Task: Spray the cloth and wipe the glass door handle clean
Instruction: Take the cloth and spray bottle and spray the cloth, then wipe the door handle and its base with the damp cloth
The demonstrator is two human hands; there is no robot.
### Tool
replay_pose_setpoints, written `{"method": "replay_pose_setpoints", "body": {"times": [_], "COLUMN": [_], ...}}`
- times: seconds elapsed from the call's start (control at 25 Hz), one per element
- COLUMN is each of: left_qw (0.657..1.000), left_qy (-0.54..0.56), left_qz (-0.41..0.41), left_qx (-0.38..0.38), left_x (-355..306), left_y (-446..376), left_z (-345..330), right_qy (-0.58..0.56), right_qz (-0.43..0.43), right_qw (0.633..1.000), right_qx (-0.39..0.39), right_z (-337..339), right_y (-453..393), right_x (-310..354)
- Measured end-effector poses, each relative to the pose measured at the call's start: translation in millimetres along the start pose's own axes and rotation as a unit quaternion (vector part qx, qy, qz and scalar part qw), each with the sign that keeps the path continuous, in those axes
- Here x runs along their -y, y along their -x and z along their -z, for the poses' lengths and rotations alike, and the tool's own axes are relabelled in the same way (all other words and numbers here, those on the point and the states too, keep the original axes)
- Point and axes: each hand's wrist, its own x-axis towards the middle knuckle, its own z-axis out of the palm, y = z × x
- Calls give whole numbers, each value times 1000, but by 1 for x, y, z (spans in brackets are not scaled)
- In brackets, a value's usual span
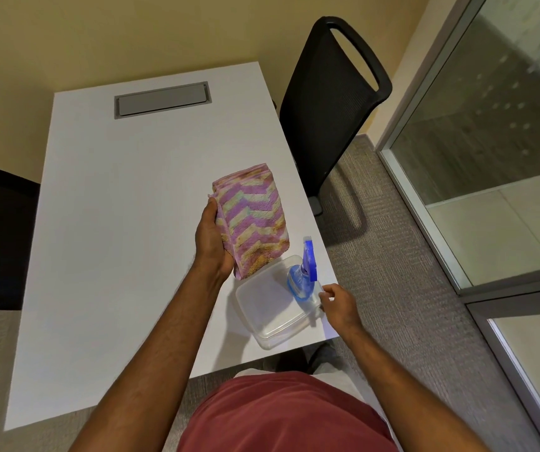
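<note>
Desk [105,197]: white, tub [268,308] at corner.
Left hand [213,238]: grasping folded cloth [252,220].
Right hand [338,303]: fingers loosely curled beside spray bottle [302,275], grip unclear.

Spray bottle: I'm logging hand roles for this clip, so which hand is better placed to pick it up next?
Probably the right hand: it is empty and beside the spray bottle in the clear container. The left hand already holds the cloth.

No readable text in view, spray bottle [301,279] showing blue plastic with no legible label, striped cloth [251,220] carrying pattern only, white desk [125,203] and clear container [270,313] unmarked, frosted dots on glass wall [503,125] forming no words
</note>
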Motion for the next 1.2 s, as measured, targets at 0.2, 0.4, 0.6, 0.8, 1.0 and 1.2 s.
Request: {"method": "replay_pose_setpoints", "body": {"times": [0.2, 0.4, 0.6, 0.8, 1.0, 1.2], "left_qw": [1000, 1000, 1000, 992, 950, 917], "left_qy": [-9, -1, -7, -44, -130, -186], "left_qz": [-7, -2, 0, 28, 94, 146], "left_qx": [3, 10, 30, 116, 268, 322], "left_x": [0, 2, 5, 9, 41, 121], "left_y": [2, 4, 7, 10, 45, 97], "left_z": [-6, -13, -31, -97, -206, -319], "right_qy": [-67, -147, -181, -275, -482, -525], "right_qz": [-91, -146, -166, -137, -20, 88], "right_qw": [993, 978, 969, 949, 869, 839], "right_qx": [-18, -19, 36, -75, -110, -107], "right_z": [-3, -10, 8, 92, 215, 332], "right_y": [-2, 9, 12, 16, 35, 76], "right_x": [1, -8, -16, -17, 10, 7]}}
